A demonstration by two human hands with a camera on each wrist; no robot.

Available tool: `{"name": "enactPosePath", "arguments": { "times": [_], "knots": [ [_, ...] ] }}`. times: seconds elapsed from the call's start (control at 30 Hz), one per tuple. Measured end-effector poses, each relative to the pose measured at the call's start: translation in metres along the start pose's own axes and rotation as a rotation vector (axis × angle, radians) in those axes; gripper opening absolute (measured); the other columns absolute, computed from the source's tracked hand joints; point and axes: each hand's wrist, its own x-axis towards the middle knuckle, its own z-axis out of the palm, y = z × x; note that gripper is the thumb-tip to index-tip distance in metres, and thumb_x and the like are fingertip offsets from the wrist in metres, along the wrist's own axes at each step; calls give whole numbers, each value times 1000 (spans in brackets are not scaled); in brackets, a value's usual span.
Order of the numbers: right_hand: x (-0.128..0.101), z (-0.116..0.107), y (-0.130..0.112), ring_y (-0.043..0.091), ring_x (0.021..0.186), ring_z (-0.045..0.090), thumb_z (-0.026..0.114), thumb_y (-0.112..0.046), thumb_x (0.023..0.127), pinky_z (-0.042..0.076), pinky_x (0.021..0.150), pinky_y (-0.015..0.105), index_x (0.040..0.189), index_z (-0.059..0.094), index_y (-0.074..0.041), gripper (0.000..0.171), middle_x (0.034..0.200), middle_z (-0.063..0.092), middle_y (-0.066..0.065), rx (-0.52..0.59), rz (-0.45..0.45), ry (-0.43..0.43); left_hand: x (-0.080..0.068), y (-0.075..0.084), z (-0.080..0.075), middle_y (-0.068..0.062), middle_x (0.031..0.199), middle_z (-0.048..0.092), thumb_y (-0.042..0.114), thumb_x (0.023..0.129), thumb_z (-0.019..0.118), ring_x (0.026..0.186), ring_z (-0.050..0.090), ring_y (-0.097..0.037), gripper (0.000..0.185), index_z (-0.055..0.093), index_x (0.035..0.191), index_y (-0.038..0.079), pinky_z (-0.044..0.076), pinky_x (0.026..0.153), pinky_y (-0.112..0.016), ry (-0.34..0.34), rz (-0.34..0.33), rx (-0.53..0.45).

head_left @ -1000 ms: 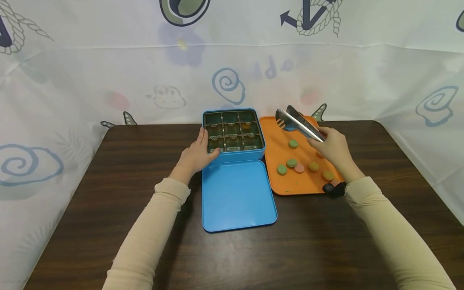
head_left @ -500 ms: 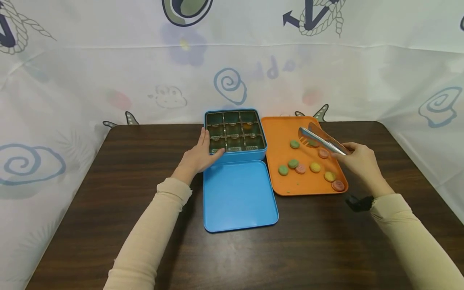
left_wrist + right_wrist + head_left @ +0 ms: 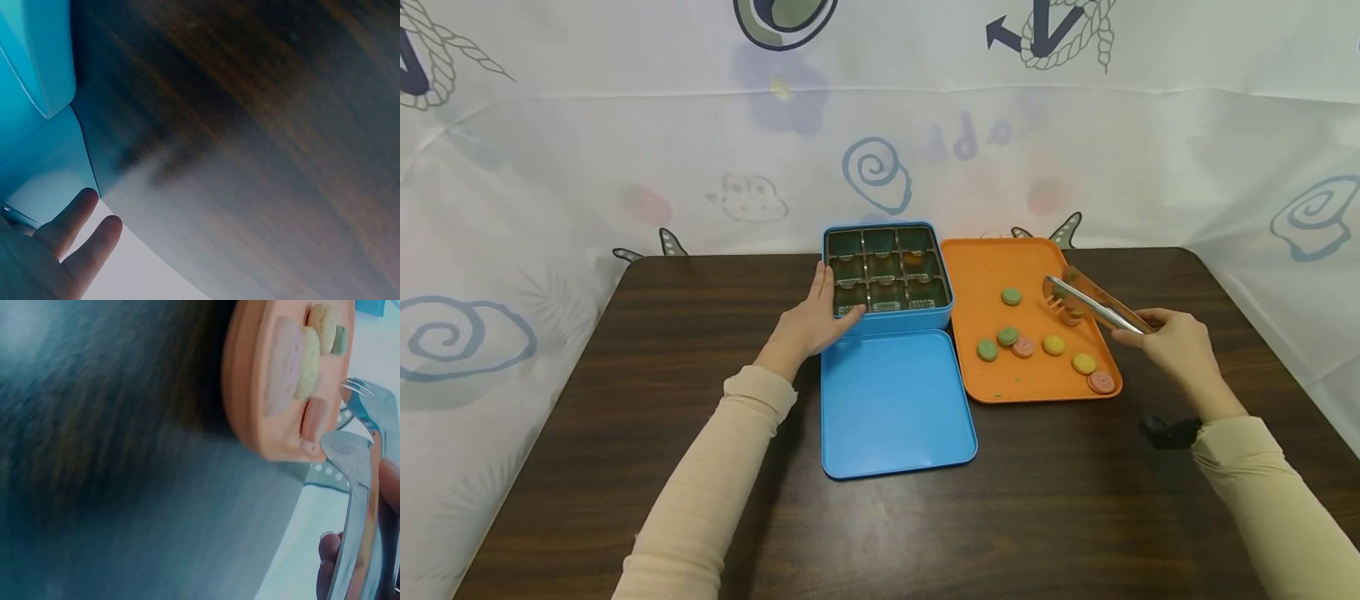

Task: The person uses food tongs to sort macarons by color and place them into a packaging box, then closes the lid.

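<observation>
Head view shows our right hand gripping tongs over a cookie just ahead, our left hand resting flat against the box; a loose pinch could drop it.

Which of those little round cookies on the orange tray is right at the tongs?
The pink cookie at the tips of the tongs, behind the yellow cookie; the other cookies lie clear of them.
</observation>
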Motion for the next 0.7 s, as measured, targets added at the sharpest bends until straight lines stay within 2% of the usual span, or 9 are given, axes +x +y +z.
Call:
{"name": "enactPosePath", "arguments": {
  "times": [0.3, 0.5, 0.7],
  "knots": [
    [-1, 2, 10, 42, 90, 56, 63, -42, 90, 44, 63, 38, 126, 54, 10, 64, 112, 58, 35, -22, -4, -9, 0, 0, 1, -2, 159, -24, 67, 94, 30, 60, 59, -23, 93, -15, 153, 10, 37, 46, -30, -1, -1, -7],
    [-1, 2, 10, 43, 89, 57, 67, -39, 87, 42, 60, 34, 124, 56, 9, 62, 110, 60, 35, -29, -32, 3, 0, 0, 2, -2, 159, -25, 67, 94, 30, 54, 55, -23, 93, -15, 153, 11, 36, 46, -30, -2, -4, -12],
    [-1, 2, 11, 38, 82, 58, 71, -35, 85, 39, 55, 27, 122, 59, 7, 57, 105, 63, 33, -29, -11, 15, 2, 0, 2, -2, 159, -25, 67, 94, 29, 52, 52, -22, 93, -16, 153, 11, 35, 45, -29, -2, -2, -15]
  ]
}}
